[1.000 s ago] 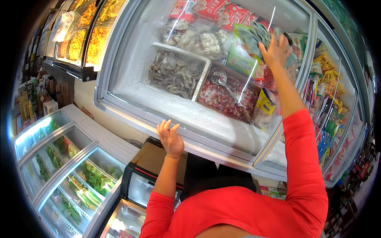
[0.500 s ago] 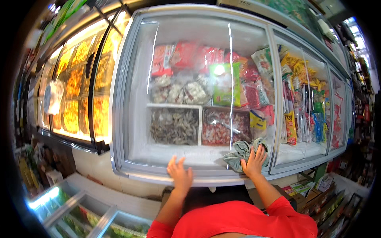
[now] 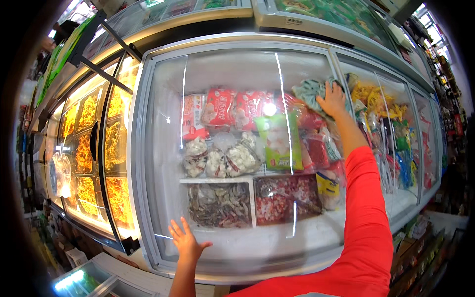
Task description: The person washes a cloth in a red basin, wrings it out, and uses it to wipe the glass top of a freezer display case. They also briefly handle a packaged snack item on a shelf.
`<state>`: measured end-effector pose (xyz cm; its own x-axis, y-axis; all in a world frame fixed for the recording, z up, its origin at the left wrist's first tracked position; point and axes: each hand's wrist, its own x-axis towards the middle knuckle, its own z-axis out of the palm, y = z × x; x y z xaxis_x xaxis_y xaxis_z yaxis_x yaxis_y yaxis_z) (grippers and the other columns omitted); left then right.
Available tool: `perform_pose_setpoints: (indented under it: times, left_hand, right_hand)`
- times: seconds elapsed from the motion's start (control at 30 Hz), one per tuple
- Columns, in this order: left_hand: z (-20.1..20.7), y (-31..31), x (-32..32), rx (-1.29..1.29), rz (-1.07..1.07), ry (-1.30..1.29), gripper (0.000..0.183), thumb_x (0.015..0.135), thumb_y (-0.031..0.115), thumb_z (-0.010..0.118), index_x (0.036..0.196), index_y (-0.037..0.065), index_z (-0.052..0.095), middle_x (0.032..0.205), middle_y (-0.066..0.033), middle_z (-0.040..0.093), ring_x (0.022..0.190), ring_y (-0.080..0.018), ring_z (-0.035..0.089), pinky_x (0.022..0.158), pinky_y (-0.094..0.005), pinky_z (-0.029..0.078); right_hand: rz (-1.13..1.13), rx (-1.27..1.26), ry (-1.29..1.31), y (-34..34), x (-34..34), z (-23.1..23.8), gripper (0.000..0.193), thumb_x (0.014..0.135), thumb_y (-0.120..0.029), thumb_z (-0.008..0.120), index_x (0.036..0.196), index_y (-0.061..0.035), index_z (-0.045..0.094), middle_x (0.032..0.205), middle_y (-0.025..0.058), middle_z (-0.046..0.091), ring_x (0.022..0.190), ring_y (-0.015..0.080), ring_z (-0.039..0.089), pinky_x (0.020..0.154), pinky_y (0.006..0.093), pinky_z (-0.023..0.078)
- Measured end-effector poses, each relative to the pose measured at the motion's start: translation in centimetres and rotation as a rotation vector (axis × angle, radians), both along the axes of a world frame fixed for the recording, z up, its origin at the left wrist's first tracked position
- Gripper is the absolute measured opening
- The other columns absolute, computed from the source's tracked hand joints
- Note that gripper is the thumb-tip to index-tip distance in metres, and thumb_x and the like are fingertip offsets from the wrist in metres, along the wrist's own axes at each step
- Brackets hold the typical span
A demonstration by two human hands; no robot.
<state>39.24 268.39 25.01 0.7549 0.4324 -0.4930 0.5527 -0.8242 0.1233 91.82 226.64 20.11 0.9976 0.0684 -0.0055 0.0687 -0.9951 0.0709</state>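
Observation:
My right arm reaches far across a chest freezer's glass lid (image 3: 237, 247). Under my right hand (image 3: 333, 101) a bunched grey-green cloth (image 3: 310, 93) is pressed to the glass at the lid's far right part, gripped by the fingers. My left hand (image 3: 186, 241), holding nothing, has its fingers spread over the near left part of the lid; whether it touches the glass I cannot tell. Beneath the glass lie red packets (image 3: 218, 107), a green bag (image 3: 280, 141), clear bags of whitish food (image 3: 242, 154), a bin of grey shrimp (image 3: 219, 205) and a bin of red-and-white pieces (image 3: 284, 198).
A lit display case (image 3: 89, 163) with trays of yellow and orange food stands on the left. More freezer sections with yellow bags (image 3: 378, 101) continue to the right. Another freezer (image 3: 336, 32) runs along the back. A lower glass-topped case (image 3: 89, 282) sits at near left.
My right hand has pushed the cloth from the lid's near edge to its far side. My left hand has shifted left, and my view has moved closer over the freezer.

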Motion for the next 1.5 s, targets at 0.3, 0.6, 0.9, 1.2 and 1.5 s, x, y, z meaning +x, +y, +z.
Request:
perform_pose_setpoints:
  times: [0.3,0.6,0.9,1.2,1.5]
  left_hand:
    - [0.0,0.0,0.1,0.006,-0.034,0.007,0.142,0.038,0.042,0.091,0.147,0.000,0.009,0.147,-0.0352,0.003,0.133,-0.0563,0.010,0.106,-0.0601,0.023]
    - [0.0,0.1,0.4,0.021,-0.072,0.051,0.147,0.038,0.044,0.090,0.147,0.001,0.001,0.146,-0.0368,0.000,0.133,-0.0572,0.008,0.107,-0.0602,0.021]
    - [-0.2,0.7,0.2,0.024,-0.115,0.015,0.146,0.039,0.048,0.088,0.147,0.000,0.002,0.146,-0.0366,0.000,0.133,-0.0572,0.009,0.107,-0.0606,0.021]
    - [-0.2,0.2,0.2,0.045,-0.064,0.042,0.149,0.035,0.044,0.090,0.148,0.005,0.001,0.149,-0.0319,-0.001,0.135,-0.0539,0.008,0.107,-0.0586,0.022]
    - [-0.7,0.6,-0.4,0.038,-0.070,0.020,0.148,0.036,0.047,0.090,0.147,0.003,0.002,0.148,-0.0334,-0.002,0.134,-0.0559,0.007,0.102,-0.0639,0.026]
  right_hand:
    - [-0.053,0.083,-0.093,2.5,17.3,-0.6,0.093,0.077,-0.059,0.059,0.146,-0.0081,0.024,0.145,0.0178,0.035,0.132,0.0336,0.035,0.104,0.0537,0.029]
    - [0.213,0.245,-0.162,20.3,14.4,1.6,0.063,0.071,-0.042,0.066,0.117,-0.0020,0.052,0.114,0.0176,0.059,0.109,0.0330,0.057,0.090,0.0461,0.046]
    - [0.318,0.101,-0.628,13.3,16.1,-3.3,0.062,0.077,-0.041,0.060,0.126,-0.0032,0.052,0.132,0.0189,0.046,0.126,0.0362,0.039,0.102,0.0537,0.035]
    - [-0.123,-0.072,-0.001,3.7,17.9,2.6,0.067,0.084,-0.056,0.051,0.130,-0.0078,0.049,0.139,0.0140,0.045,0.129,0.0346,0.038,0.103,0.0529,0.032]
    - [0.074,-0.076,0.170,-1.0,14.0,3.4,0.071,0.081,-0.055,0.056,0.119,0.0053,0.051,0.128,0.0235,0.051,0.119,0.0419,0.046,0.094,0.0468,0.044]
